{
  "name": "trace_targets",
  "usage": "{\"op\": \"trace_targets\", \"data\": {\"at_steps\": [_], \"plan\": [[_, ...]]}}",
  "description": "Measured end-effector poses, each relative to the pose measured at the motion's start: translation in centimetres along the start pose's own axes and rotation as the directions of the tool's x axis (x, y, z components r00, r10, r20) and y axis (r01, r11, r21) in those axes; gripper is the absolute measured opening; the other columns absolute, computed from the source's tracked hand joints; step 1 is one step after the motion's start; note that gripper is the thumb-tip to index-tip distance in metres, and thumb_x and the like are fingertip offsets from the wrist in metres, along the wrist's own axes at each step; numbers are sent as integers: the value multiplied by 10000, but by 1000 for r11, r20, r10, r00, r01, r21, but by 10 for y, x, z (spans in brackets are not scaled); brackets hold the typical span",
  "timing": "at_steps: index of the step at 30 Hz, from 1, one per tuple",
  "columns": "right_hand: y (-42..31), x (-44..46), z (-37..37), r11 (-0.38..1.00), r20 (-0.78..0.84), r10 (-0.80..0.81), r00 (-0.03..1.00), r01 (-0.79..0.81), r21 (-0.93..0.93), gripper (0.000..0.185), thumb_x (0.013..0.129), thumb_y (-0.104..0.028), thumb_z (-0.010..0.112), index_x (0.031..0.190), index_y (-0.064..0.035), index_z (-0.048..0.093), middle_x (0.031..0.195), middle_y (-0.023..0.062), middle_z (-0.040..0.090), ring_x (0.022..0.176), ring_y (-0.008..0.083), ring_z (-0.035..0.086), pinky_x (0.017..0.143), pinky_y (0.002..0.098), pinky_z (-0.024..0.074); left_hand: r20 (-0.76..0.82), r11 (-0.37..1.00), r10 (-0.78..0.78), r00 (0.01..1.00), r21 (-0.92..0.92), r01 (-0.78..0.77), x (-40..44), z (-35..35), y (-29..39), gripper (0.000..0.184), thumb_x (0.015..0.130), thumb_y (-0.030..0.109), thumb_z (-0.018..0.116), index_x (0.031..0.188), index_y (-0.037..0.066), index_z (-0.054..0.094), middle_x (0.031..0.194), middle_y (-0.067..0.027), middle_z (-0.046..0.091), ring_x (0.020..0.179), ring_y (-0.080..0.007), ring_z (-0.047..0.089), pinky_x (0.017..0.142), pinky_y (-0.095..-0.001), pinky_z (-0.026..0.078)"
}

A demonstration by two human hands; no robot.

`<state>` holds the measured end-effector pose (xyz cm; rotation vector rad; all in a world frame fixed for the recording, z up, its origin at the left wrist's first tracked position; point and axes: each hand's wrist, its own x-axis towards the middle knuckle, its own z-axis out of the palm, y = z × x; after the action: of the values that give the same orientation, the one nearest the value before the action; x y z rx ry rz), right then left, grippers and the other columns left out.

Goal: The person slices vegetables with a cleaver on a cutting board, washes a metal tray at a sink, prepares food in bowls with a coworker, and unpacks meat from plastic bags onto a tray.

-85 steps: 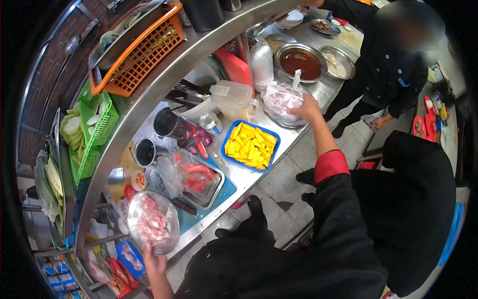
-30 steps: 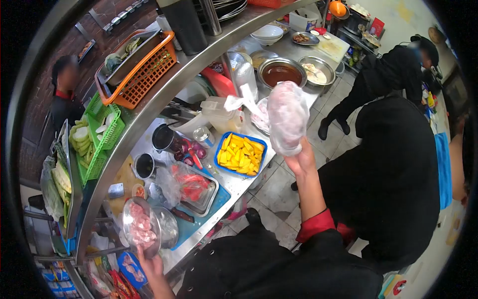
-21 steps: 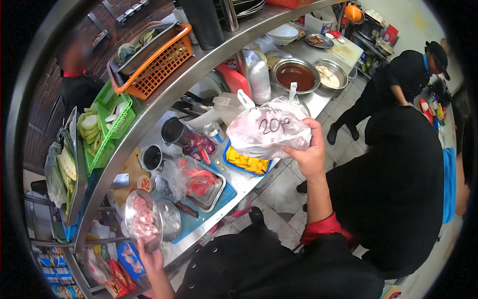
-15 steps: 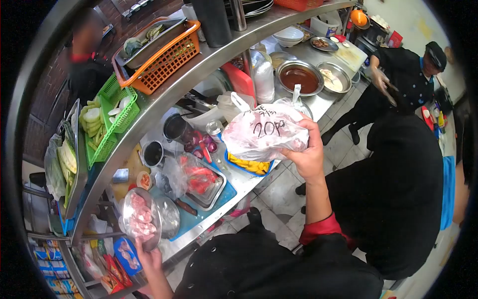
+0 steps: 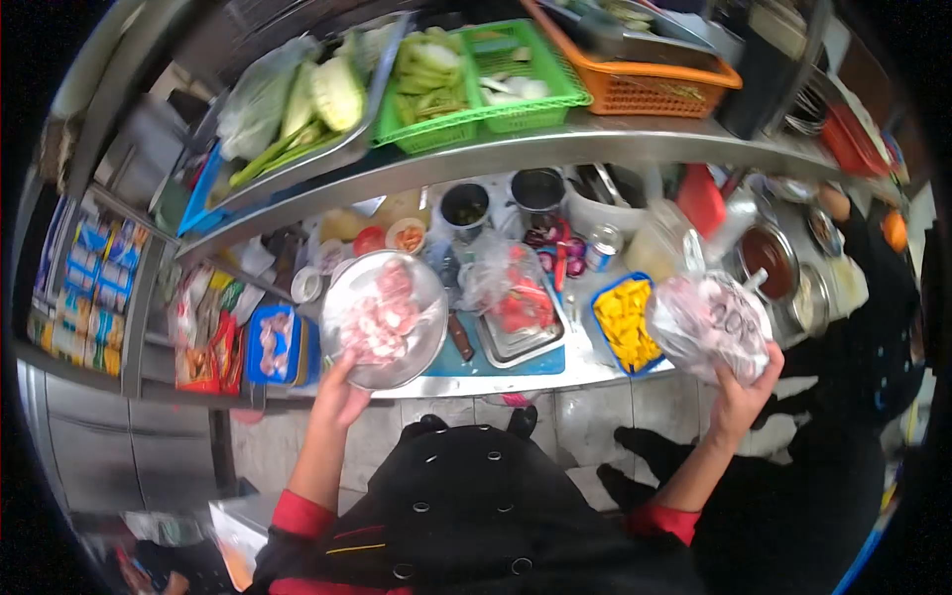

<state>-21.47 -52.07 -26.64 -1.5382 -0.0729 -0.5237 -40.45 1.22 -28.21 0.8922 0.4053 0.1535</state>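
Note:
My left hand (image 5: 344, 390) grips the near rim of a round metal bowl (image 5: 428, 342), which holds pale pink pieces of raw meat (image 5: 382, 312). My right hand (image 5: 746, 389) is closed round a knotted clear plastic bag (image 5: 699, 322) with "20" and more handwriting on it. What fills the bag looks pale and pinkish, but its kind is unclear. Just left of the bag is a blue tray (image 5: 598, 315) of yellow cut pieces. Between the hands, a metal tray (image 5: 526, 354) carries red meat in plastic, with a knife handle (image 5: 460, 337) beside it.
An overhead steel shelf (image 5: 476, 159) bears green baskets (image 5: 426, 136), an orange basket (image 5: 654, 89) and a tray of vegetables. Behind the bowl stand dark pots (image 5: 464, 206). Sauce (image 5: 766, 260) fills a bowl at right. A person in black (image 5: 873, 347) stands close on my right.
My view has swung left, bringing the bowl nearer the middle. The bag now appears farther right and tilted, still in my right hand. My left hand keeps hold of the bowl.

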Motion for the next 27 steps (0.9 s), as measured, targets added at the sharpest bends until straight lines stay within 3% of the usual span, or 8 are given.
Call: {"op": "trace_targets", "data": {"at_steps": [2, 4, 6, 12, 18, 20, 22, 27], "plan": [[0, -1, 4, 991, 44, 30, 999, -36, 128, 715, 706, 82, 780, 1314, -70, 436, 1228, 71, 531, 1142, 196, 531, 999, 341, 426, -21, 1000, 1, 1000, -26, -2, -6, -13, -4, 497, 973, 277, 599, 1379, 12, 488, 1390, -123, 560, 1267, -265, 539, 1116, -454, 375], [-5, -3, 12, 996, 38, 5, 999, -8, 84, 711, 691, 86, 782, 1302, -68, 452, 1239, 67, 524, 1146, 195, 525, 995, 343, 427, -76, 999, -6, 997, -39, 3, -8, -14, -6, 444, 968, 220, 614, 1329, -22, 523, 1322, -149, 598, 1238, -277, 562, 1085, -455, 405], [-7, 3, 10, 985, 83, -102, 991, 112, -131, 693, 670, 79, 792, 1269, -69, 477, 1238, 62, 516, 1148, 192, 515, 994, 340, 424, -99, 998, -3, 995, -68, -4, -9, -13, -8, 445, 964, 209, 617, 1335, -19, 522, 1326, -146, 596, 1226, -274, 567, 1077, -456, 410], [-48, 25, 42, 994, -19, -106, 994, 105, -26, 658, 661, 60, 797, 1228, -73, 492, 1173, 50, 519, 1097, 176, 528, 963, 325, 438, 13, 995, 0, 1000, -96, 1, -2, -40, -27, 516, 989, 314, 541, 1407, 22, 459, 1421, -139, 532, 1308, -288, 509, 1135, -461, 351], [-117, 85, 41, 856, -191, -503, 843, 455, -244, 587, 753, 74, 768, 1248, -48, 477, 1208, 75, 517, 1111, 197, 547, 971, 339, 458, -36, 986, -36, 999, -166, 29, -5, -29, -27, 457, 995, 257, 530, 1382, 19, 475, 1371, -123, 565, 1267, -260, 532, 1105, -428, 380], [-146, 107, 39, 836, -300, -547, 782, 527, -151, 604, 730, 59, 806, 1233, -43, 488, 1239, 79, 519, 1166, 208, 511, 1037, 340, 398, -21, 985, -43, 999, -165, 39, -2, -31, -28, 463, 994, 261, 532, 1385, 20, 471, 1378, -123, 559, 1268, -260, 531, 1106, -429, 380], [-184, 123, 47, 765, -311, -607, 731, 644, 21, 606, 818, 106, 713, 1312, -42, 396, 1271, 137, 529, 1166, 258, 572, 994, 403, 505, -13, 985, -48, 999, -164, 46, -1, -29, -29, 469, 994, 265, 535, 1389, 21, 467, 1385, -124, 552, 1269, -261, 531, 1106, -431, 380], [-242, 148, 71, 659, -284, -694, 661, 743, 117, 597, 844, 119, 684, 1330, -38, 374, 1288, 164, 536, 1192, 271, 564, 1028, 416, 485, -16, 990, -32, 999, -138, 30, -2, -22, -27, 452, 994, 311, 546, 1359, 49, 499, 1363, -121, 577, 1253, -275, 555, 1085, -451, 416]]}}
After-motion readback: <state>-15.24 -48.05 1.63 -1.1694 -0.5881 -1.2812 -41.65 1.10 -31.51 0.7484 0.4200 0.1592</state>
